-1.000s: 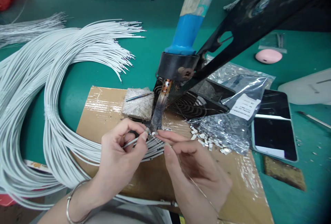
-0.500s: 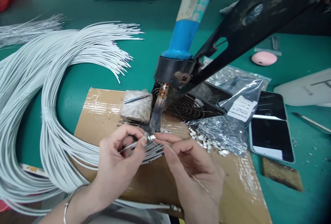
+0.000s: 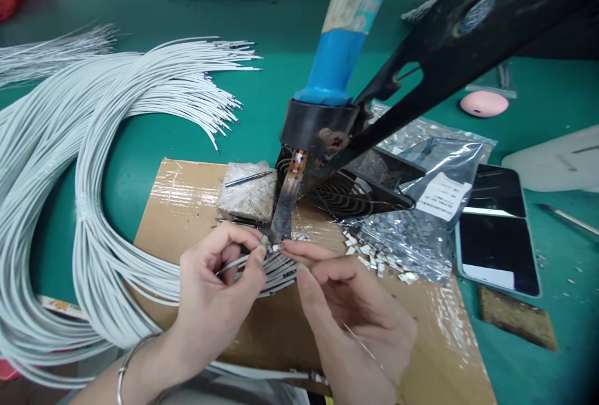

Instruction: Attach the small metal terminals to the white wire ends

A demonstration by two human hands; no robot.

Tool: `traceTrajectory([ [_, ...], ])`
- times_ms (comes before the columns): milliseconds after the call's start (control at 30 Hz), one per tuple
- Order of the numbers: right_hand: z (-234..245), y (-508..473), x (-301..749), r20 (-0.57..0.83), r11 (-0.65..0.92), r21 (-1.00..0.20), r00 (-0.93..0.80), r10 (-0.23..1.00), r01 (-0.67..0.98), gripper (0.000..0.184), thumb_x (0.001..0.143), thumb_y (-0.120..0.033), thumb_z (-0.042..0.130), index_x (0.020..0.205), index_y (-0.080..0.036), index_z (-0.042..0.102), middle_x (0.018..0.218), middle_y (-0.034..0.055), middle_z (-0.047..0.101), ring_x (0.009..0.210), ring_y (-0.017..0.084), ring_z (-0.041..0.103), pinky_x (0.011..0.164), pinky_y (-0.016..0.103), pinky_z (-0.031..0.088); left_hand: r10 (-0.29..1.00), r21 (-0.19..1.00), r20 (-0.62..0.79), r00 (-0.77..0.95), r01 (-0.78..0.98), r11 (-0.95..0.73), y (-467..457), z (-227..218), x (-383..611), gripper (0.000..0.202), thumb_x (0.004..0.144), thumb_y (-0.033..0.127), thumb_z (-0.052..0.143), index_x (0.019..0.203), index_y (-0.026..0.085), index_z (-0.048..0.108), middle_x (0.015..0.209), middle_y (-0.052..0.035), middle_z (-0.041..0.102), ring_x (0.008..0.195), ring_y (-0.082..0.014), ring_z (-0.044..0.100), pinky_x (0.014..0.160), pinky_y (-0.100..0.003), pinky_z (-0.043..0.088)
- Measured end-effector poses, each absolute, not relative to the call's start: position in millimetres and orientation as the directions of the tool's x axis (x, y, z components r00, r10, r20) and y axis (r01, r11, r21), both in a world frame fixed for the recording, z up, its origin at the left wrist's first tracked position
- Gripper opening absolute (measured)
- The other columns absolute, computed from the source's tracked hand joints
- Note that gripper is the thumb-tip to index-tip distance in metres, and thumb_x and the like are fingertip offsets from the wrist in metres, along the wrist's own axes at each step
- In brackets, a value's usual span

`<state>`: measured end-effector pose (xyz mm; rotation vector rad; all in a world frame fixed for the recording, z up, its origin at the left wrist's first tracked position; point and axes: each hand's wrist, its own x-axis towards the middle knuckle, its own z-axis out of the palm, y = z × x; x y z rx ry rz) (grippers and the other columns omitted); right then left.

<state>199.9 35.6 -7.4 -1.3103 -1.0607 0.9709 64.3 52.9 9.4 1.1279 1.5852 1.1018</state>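
Between thumb and forefinger, my left hand (image 3: 218,296) pinches the end of a white cable (image 3: 232,264) just under the soldering iron's tip (image 3: 282,214). A tiny shiny metal piece (image 3: 275,248) sits at that cable end, beside the tip. My right hand (image 3: 358,314) is closed on a thin solder wire (image 3: 367,351), which trails out across the palm. Its forefinger reaches to the metal piece. The blue soldering iron (image 3: 330,65) is clamped tip down above both hands. More white cables (image 3: 276,274) lie beneath the fingers.
A black bracket (image 3: 435,62) holds the iron from the right. Loose metal tabs (image 3: 377,254) lie by a plastic bag (image 3: 421,230). Nearby are a phone (image 3: 498,249), a brown sponge (image 3: 517,317), a pale block (image 3: 248,193), cardboard (image 3: 178,199) and a large white cable bundle (image 3: 93,174).
My right hand has shifted slightly right and its palm has turned a little. The left hand keeps its pinch on the cable. The bracket and right-hand objects appear slightly further right.
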Motion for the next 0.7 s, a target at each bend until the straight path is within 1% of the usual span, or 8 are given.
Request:
traceTrajectory([
  [200, -5.3, 35.4, 199.5, 0.039, 0.023, -0.998, 0.258, 0.965, 0.064, 0.020, 0.090, -0.013, 0.071, 0.076, -0.023, 0.063, 0.102, 0.0000, 0.082, 0.091, 0.012, 0.079, 0.086, 0.018, 0.062, 0.967, 0.965, -0.153, -0.204, 0.180, 0.191, 55.3, 9.8, 65.8, 0.013, 0.081, 0.007, 0.068, 0.075, 0.019, 0.067, 0.083, 0.0016, 0.069, 0.051, -0.0059, 0.036, 0.046, -0.020, 0.027],
  [300, -3.9, 35.7, 198.4, 0.047, 0.032, -0.998, 0.261, 0.964, 0.062, 0.020, 0.090, -0.012, 0.072, 0.075, -0.023, 0.062, 0.102, -0.0001, 0.082, 0.090, 0.011, 0.079, 0.084, 0.017, 0.062, 0.964, 0.967, -0.161, -0.211, 0.162, 0.197, 55.7, 11.7, 65.9, 0.013, 0.081, 0.008, 0.068, 0.074, 0.019, 0.067, 0.084, 0.0008, 0.071, 0.051, -0.0059, 0.037, 0.047, -0.020, 0.028],
  [367, -3.2, 35.8, 197.6, 0.061, 0.042, -0.996, 0.272, 0.960, 0.073, 0.021, 0.089, -0.012, 0.072, 0.075, -0.023, 0.062, 0.101, 0.0011, 0.082, 0.089, 0.012, 0.079, 0.082, 0.017, 0.062, 0.963, 0.968, -0.162, -0.217, 0.153, 0.198, 55.7, 13.2, 66.2, 0.012, 0.081, 0.009, 0.069, 0.073, 0.018, 0.067, 0.084, 0.0000, 0.071, 0.051, -0.0059, 0.037, 0.046, -0.020, 0.027],
  [533, -1.7, 36.4, 196.3, 0.062, 0.043, -0.996, 0.286, 0.956, 0.074, 0.022, 0.089, -0.012, 0.071, 0.073, -0.022, 0.062, 0.100, 0.0053, 0.083, 0.087, 0.017, 0.080, 0.078, 0.024, 0.064, 0.959, 0.968, -0.173, -0.225, 0.142, 0.208, 56.1, 14.8, 66.4, 0.011, 0.080, 0.010, 0.071, 0.072, 0.017, 0.067, 0.083, -0.0022, 0.072, 0.051, -0.0066, 0.039, 0.045, -0.020, 0.028],
  [700, -1.3, 36.2, 196.0, 0.055, 0.038, -0.997, 0.290, 0.955, 0.064, 0.021, 0.090, -0.012, 0.072, 0.073, -0.022, 0.062, 0.100, 0.0046, 0.083, 0.085, 0.017, 0.080, 0.078, 0.023, 0.064, 0.958, 0.967, -0.185, -0.220, 0.132, 0.217, 55.5, 14.8, 65.5, 0.011, 0.081, 0.011, 0.071, 0.074, 0.017, 0.067, 0.084, -0.0017, 0.071, 0.050, -0.0055, 0.037, 0.044, -0.019, 0.026],
])
